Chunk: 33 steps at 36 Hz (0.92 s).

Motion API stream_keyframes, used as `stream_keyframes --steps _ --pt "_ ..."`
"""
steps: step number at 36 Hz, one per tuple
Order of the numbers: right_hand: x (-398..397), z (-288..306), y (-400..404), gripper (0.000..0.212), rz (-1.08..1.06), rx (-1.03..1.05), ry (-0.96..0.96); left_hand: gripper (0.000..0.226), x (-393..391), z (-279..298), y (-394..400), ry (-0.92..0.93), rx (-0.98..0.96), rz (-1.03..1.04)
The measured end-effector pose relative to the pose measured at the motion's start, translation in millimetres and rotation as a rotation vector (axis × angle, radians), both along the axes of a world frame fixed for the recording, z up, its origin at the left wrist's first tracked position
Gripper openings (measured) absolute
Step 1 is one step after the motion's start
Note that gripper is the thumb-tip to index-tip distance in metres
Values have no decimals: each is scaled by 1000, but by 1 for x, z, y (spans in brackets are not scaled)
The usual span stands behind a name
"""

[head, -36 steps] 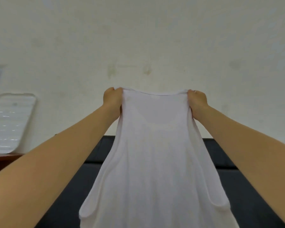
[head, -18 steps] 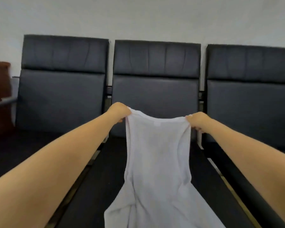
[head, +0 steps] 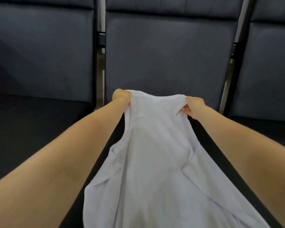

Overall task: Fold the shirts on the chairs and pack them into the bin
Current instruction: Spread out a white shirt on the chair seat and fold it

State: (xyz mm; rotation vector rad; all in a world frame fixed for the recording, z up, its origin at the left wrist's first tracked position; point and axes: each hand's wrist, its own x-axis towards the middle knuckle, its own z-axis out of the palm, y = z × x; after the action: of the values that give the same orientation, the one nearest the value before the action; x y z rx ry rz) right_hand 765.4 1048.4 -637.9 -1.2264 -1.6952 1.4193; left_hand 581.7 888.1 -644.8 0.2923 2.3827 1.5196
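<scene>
Lowered since a second ago from up against the wall to just above the middle chair (head: pixel 166 51), with the view tipped down after it. White sleeveless shirt (head: pixel 155 162) stretched between both hands, hem end trailing toward the bottom of the frame over the dark seat. Left hand (head: pixel 121 98) curled tight round one shoulder strap, fingers buried in cloth. Right hand (head: pixel 194 107) pinching the other strap, thumb and fingertips visible on the fabric. Held apart at the shoulders (probably to keep the body flat and free of creases as it settles). Likely step in hand: laying the garment out on the seat as a folding surface. Neighbouring chairs on either side, metal frame posts between the backs. No bin in view; folding and packing not yet begun.
</scene>
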Motion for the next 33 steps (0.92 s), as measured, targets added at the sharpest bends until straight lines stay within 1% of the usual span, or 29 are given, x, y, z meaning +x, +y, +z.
stream_keyframes --steps 2,4,5,6,9,11,12,13,15,16,18,20,23,25,27,29,30,31,33 --pt "-4 -14 0 43 39 37 -72 39 3 -13 0 50 -74 -18" --pt "-3 -23 -4 55 58 157 -216 35 18 -17 -8 101 -173 -67" --pt "1 -27 -5 58 66 213 -254 32 23 -18 -11 118 -183 -87" --pt "4 -28 -9 58 66 227 -260 30 26 -19 -15 149 -205 -102" --pt "25 -29 -20 51 71 304 -221 32 33 -19 -30 171 -192 -91" --pt "44 -27 -31 35 117 409 -227 31 43 -16 -45 190 -190 -119" --pt "57 -25 -41 26 143 471 -247 30 52 -13 -56 232 -201 -132" --pt "70 -24 -51 21 175 521 -270 34 61 -13 -67 276 -214 -148" --pt "96 -24 -73 22 266 575 -329 45 81 -16 -91 373 -258 -222" --pt "111 -23 -86 25 315 594 -377 43 96 -16 -107 418 -283 -257" --pt "135 -21 -109 31 406 640 -476 32 119 -17 -132 466 -337 -307" --pt "157 -19 -128 34 490 684 -579 40 142 -17 -155 482 -416 -349" --pt "179 -26 -144 38 576 711 -703 54 164 -20 -179 555 -565 -416" --pt "187 -33 -148 33 574 771 -721 50 170 -28 -188 596 -613 -426" --pt "194 -36 -149 23 560 883 -718 34 174 -33 -196 646 -594 -413" --pt "197 -36 -148 21 541 932 -727 18 174 -34 -201 675 -504 -393" --pt "197 -36 -147 20 513 898 -704 15 172 -34 -202 654 -446 -365" --pt "197 -35 -145 20 470 831 -645 16 169 -33 -202 600 -390 -333" --pt "199 -32 -140 20 348 667 -469 19 163 -31 -204 437 -268 -274"
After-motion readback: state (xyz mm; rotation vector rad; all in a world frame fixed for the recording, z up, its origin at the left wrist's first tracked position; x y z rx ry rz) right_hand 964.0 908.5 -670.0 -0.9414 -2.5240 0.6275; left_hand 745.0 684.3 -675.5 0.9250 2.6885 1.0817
